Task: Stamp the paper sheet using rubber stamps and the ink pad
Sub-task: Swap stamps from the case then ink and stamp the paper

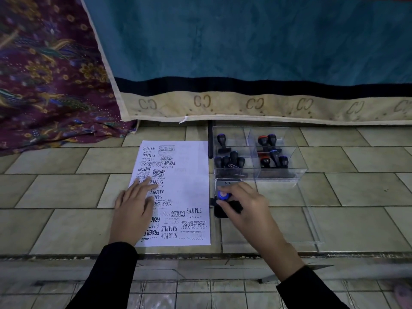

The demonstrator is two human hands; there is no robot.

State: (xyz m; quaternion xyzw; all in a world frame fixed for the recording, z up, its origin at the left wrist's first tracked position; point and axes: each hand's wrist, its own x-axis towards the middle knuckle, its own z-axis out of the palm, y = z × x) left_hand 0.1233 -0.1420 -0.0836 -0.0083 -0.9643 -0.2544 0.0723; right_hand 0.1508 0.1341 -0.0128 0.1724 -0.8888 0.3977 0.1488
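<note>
Head cam, wide-angle, close above, facing fwd/down at tiled floor (66,190).

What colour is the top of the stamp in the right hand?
Blue with a red centre: the stamp in the right hand, head view.

Left hand (134,208) lies flat, lower left of centre, fingers straight and a little spread, pointing up and to the right. Right hand (245,208), just right of centre, knuckles up, fingers and thumb curled round a stamp (223,195). Both arms rise from the bottom edge in black sleeves (111,275).
</note>
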